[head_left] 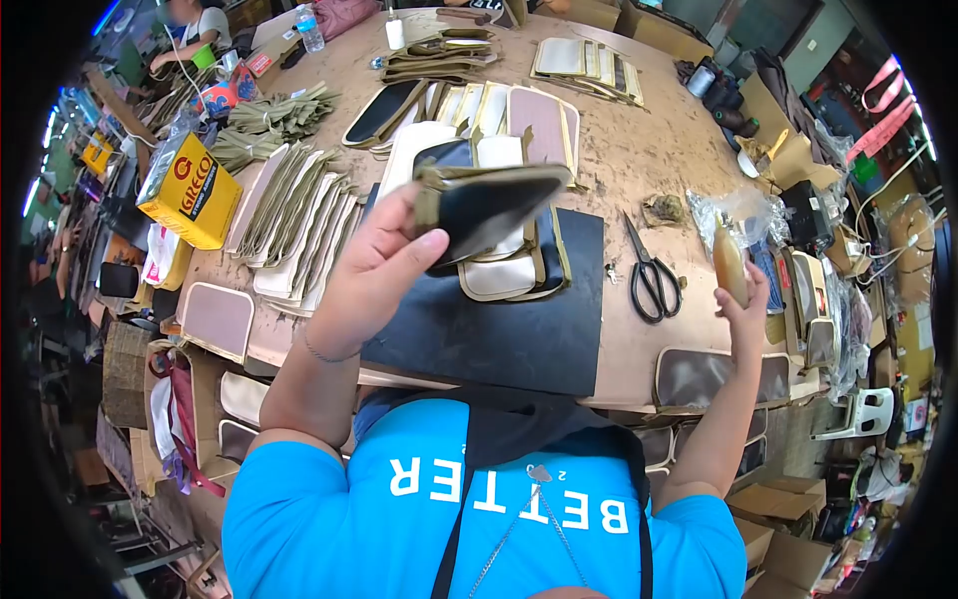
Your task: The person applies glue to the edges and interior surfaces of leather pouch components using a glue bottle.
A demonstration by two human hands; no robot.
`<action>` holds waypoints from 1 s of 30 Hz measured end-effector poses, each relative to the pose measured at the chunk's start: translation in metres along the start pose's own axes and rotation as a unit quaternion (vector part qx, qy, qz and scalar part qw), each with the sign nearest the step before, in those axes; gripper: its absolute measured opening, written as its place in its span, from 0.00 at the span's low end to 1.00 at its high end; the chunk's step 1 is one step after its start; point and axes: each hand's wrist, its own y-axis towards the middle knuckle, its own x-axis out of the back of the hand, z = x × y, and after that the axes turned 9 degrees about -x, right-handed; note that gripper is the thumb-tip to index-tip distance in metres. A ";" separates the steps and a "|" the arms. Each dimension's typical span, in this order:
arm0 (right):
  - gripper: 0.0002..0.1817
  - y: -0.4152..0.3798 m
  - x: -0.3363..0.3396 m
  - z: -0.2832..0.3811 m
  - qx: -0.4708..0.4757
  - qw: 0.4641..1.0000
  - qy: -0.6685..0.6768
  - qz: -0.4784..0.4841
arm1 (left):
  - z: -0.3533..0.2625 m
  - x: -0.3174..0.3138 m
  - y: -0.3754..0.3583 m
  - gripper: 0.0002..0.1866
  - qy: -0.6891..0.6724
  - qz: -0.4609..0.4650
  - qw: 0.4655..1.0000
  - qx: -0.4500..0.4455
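Observation:
My left hand (384, 255) grips a black panel with olive fabric edging (499, 210), raised over a pile of similar cream and black pieces (499, 278). That pile lies partly on a black mat (479, 339). Out to the right, my right hand (746, 295) is closed around a yellowish, tapered object (729, 262), its tip pointing up. Black-handled scissors (653, 285) lie on the table between the mat and my right hand.
Rows of edged pieces (299, 230) and a yellow can (192, 190) are at the left. More stacks (587, 72) lie farther back. Thread spools (714, 90) and clear plastic (748, 215) line the right side. A person (200, 30) is at the far left.

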 end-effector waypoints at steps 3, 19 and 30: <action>0.33 -0.009 -0.003 0.033 0.125 0.984 0.124 0.003 | 0.019 0.001 -0.006 0.19 0.096 0.073 0.993 -0.005; 0.38 -0.077 -0.077 0.162 0.279 0.900 0.264 0.206 | 0.031 -0.023 -0.028 0.15 0.285 0.199 0.936 -0.057; 0.35 -0.080 -0.086 0.171 0.249 0.922 0.235 0.181 | 0.036 -0.024 -0.027 0.15 0.300 0.172 0.932 -0.110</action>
